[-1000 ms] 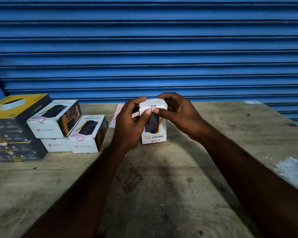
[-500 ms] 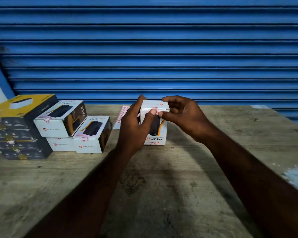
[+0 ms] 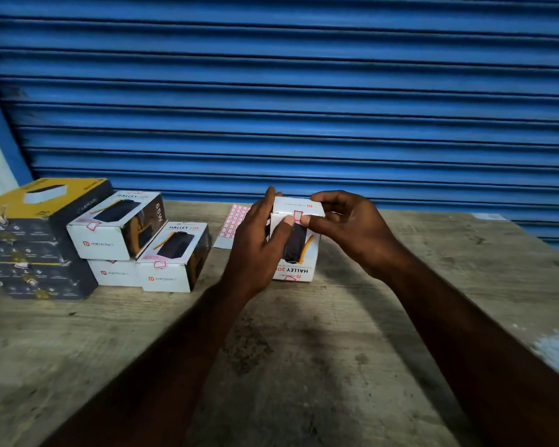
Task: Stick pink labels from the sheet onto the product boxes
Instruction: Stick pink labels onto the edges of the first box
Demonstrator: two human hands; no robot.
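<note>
Two bare hands meet over a small white cardboard product box [image 3: 297,271], seen from a camera on the person's head that looks forward and down. The box stands upright on a worn wooden table [image 3: 304,350], near its middle and toward the far edge, with its printed name upside down to the viewer.

The left hand [image 3: 255,250] wraps round the box's left side, fingers curled behind it and thumb laid across the front. The right hand [image 3: 352,227] holds the top right corner, fingers curled over the lid and thumb reaching inward. Both thumb tips touch a small pink label [image 3: 297,216] that straddles the seam where the lid meets the front face.

Just behind the left hand, a sheet of pink-bordered labels [image 3: 231,225] lies flat on the table. Further left, three white boxes [image 3: 171,262] of the same kind sit stacked together, each already bearing a pink label. Beside them is a stack of dark boxes [image 3: 29,253] with a yellow-topped one uppermost. A blue corrugated metal shutter [image 3: 304,91] fills the background.

The step in hand looks to be pressing the label down so it seals the lid. The light is dim, so whether its edges lie fully flat cannot be told. The next move would likely call for a firm rub along the label. The box would then go with the finished ones, and a fresh label would need peeling from the sheet.
</note>
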